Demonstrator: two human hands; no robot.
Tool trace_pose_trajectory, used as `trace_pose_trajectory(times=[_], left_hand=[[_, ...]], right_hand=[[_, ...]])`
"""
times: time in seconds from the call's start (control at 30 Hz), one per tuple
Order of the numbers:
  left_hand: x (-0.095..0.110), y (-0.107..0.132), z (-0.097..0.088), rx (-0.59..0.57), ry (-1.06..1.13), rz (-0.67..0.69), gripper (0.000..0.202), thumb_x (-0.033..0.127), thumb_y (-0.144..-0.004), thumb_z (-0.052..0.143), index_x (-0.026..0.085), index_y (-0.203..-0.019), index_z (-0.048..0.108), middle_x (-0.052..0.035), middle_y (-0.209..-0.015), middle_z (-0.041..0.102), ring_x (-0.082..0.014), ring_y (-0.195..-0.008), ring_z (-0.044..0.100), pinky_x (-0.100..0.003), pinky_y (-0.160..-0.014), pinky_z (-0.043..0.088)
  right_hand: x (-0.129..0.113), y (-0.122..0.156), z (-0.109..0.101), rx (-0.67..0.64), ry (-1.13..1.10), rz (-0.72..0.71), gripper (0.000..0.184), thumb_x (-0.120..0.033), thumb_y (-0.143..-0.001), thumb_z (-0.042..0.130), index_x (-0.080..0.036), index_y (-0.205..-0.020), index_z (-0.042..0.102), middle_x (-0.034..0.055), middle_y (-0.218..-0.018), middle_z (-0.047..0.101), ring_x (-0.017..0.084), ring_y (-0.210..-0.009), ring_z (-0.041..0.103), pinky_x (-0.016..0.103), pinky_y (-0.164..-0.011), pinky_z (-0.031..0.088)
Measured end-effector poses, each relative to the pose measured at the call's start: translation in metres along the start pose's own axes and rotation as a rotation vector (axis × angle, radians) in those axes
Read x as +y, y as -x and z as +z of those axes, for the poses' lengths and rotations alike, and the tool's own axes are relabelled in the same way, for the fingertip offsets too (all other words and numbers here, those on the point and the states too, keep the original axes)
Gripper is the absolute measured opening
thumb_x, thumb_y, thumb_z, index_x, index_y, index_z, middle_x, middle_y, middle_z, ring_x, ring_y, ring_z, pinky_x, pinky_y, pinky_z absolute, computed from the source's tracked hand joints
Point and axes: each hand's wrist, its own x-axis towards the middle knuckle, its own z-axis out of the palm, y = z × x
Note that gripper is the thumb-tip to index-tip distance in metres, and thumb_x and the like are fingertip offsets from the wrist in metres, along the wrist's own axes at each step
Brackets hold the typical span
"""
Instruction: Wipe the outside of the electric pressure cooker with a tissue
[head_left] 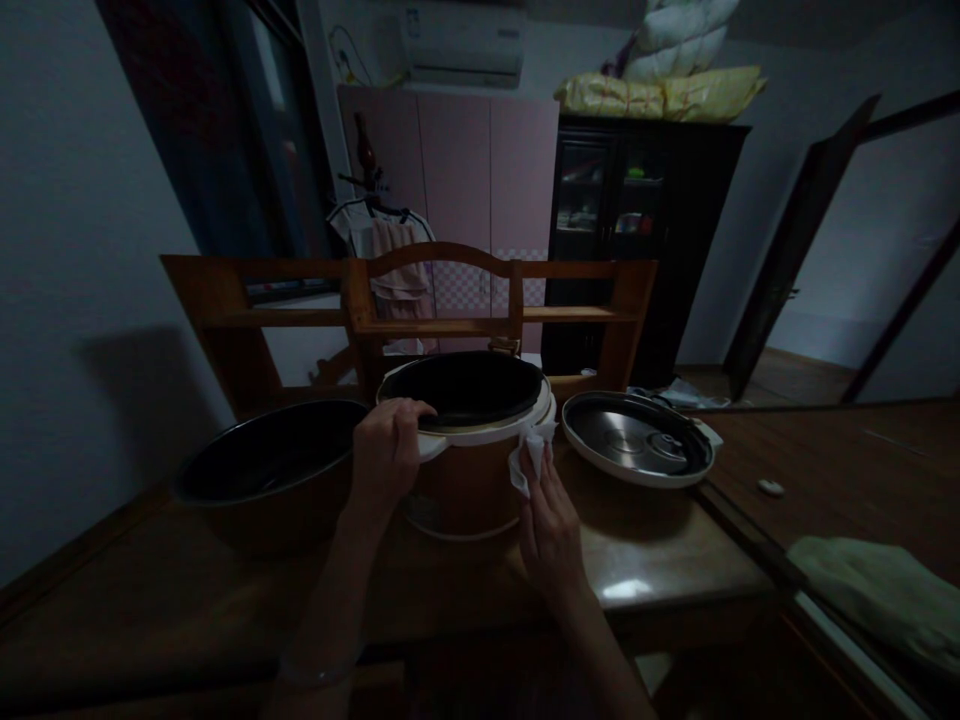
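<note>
The rice cooker (469,490) stands upright in the middle of the desk (660,560), its round mouth open to the ceiling. From here I can see the person's left hand (386,445) gripping its near left rim, fingers curled over the edge just beside the white handle (430,446). The right hand (551,510) has its fingers nearly straight and close together, pinning a white tissue (519,473) against the cooker's right side, just under the rim.

Room is tight to the left: a dark pot (247,520) sits right beside that arm, its far edge near the wall (75,430). On the right the lid (637,472) lies just beside the cooker, with a narrow gap between their edges. A wooden shelf (439,260) rises behind. The widest stretch of bare desktop runs from the lid to the front edge, catching a shine.
</note>
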Motion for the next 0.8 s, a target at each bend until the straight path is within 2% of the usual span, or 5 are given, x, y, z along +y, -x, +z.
trace_pose_trajectory(times=[0.13, 0.37, 0.63, 0.8], left_hand=[[0.001, 0.0, 0.0, 0.008, -0.005, -0.013, 0.052, 0.028, -0.101, 0.022, 0.021, -0.089, 0.072, -0.0069, -0.095, 0.073, -0.0218, -0.096, 0.065, -0.035, -0.09, 0.044], [0.002, 0.0, -0.001, 0.006, -0.022, 0.003, 0.052, 0.028, -0.101, 0.023, 0.019, -0.09, 0.073, -0.0078, -0.094, 0.073, -0.0218, -0.095, 0.065, -0.035, -0.088, 0.045], [0.003, 0.0, -0.001, 0.004, -0.03, 0.006, 0.052, 0.027, -0.101, 0.023, 0.02, -0.089, 0.073, -0.0078, -0.096, 0.074, -0.0222, -0.096, 0.066, -0.037, -0.09, 0.045], [0.002, 0.0, -0.001, 0.006, -0.03, 0.028, 0.051, 0.027, -0.101, 0.023, 0.021, -0.09, 0.073, -0.0075, -0.094, 0.073, -0.0222, -0.094, 0.066, -0.037, -0.089, 0.046]], right_hand=[[0.0, 0.006, 0.0, -0.026, 0.013, 0.022, 0.065, -0.013, -0.099, 0.031, -0.023, -0.161, 0.015, 0.0055, -0.168, 0.017, 0.028, -0.154, 0.02, 0.053, -0.12, 0.035], [-0.006, 0.017, -0.006, -0.129, 0.004, 0.077, 0.066, -0.009, -0.099, 0.03, -0.021, -0.161, 0.011, 0.0049, -0.169, 0.01, 0.025, -0.155, 0.011, 0.049, -0.123, 0.03], [-0.014, 0.027, -0.01, -0.172, 0.058, 0.115, 0.067, -0.008, -0.099, 0.03, -0.024, -0.161, 0.011, 0.0038, -0.167, 0.018, 0.023, -0.154, 0.015, 0.048, -0.122, 0.034], [-0.018, 0.032, -0.011, -0.203, 0.076, 0.156, 0.066, -0.008, -0.099, 0.03, -0.024, -0.161, 0.013, 0.0035, -0.167, 0.021, 0.023, -0.154, 0.013, 0.047, -0.123, 0.032]])
